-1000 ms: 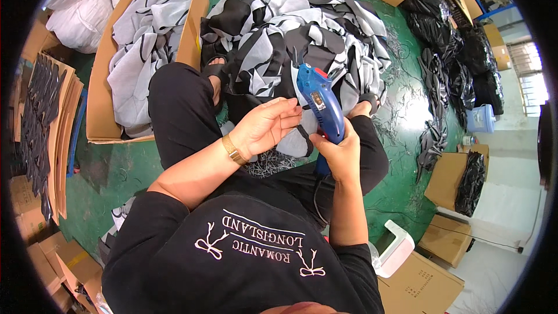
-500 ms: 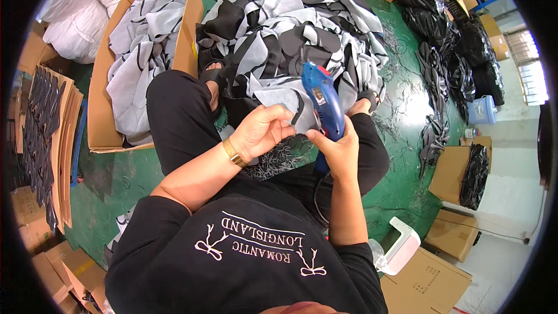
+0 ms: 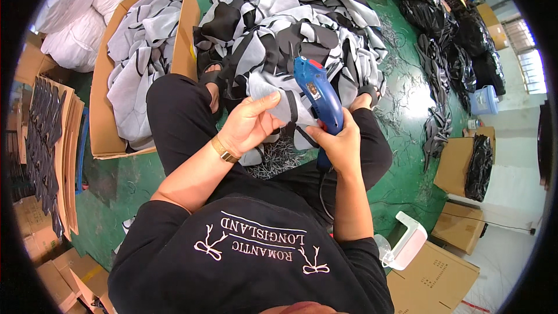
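Observation:
My left hand (image 3: 249, 127) pinches a light grey fabric piece (image 3: 268, 86) with a black band, its thumb on top. The piece stands up from my fingers and blurs at its far edge. My right hand (image 3: 340, 146) is wrapped round the handle of blue corded electric scissors (image 3: 318, 94), whose narrow tip points away from me. The held fabric lies just left of the tool's body; whether the two touch, I cannot tell. Beyond my hands, between my feet, spreads a large heap of grey and black fabric pieces (image 3: 317, 38).
Left of my leg stands an open cardboard box (image 3: 187, 29) full of similar pieces. Thin trimmings (image 3: 276, 160) litter the green floor. Black plastic bags (image 3: 421, 9) line the right side. A white stool-like object (image 3: 407, 241) and flat cardboard (image 3: 433, 276) lie near my right elbow.
My left hand has moved slightly left and raised the fabric piece, so its black band shows more. The electric scissors have shifted a little left and away from me.

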Available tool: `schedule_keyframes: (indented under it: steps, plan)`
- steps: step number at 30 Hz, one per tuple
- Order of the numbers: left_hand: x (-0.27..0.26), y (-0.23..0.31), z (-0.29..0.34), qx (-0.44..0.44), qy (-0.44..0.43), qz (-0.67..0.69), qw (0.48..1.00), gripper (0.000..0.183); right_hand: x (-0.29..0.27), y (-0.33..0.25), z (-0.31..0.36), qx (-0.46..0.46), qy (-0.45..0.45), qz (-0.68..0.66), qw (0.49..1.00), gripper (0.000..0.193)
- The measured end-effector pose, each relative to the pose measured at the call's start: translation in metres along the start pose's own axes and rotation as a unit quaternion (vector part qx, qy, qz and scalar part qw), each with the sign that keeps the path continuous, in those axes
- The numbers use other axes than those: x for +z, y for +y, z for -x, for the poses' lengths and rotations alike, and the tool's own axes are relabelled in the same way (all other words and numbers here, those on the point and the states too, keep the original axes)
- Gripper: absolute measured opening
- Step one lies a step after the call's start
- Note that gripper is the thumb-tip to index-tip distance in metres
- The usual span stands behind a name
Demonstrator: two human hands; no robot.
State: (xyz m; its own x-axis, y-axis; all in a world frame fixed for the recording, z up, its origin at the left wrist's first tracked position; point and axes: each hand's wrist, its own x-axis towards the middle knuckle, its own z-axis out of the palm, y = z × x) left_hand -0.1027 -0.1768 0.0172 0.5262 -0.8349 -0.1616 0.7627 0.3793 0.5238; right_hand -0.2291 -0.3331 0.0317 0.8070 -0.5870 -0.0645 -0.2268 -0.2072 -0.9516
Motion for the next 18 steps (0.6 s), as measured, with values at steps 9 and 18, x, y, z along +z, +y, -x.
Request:
schedule_keyframes:
  steps: [9,18]
  plan:
    - [0.007,0.011,-0.002,0.009,0.012,-0.179,0.984,0.031,-0.005,-0.013,-0.007,0.020,-0.052,0.016,0.998,0.043]
    - [-0.002,0.012,-0.010,0.079,0.144,-0.084,0.983,0.022,-0.034,-0.007,0.025,0.122,-0.103,-0.158,0.975,0.034]
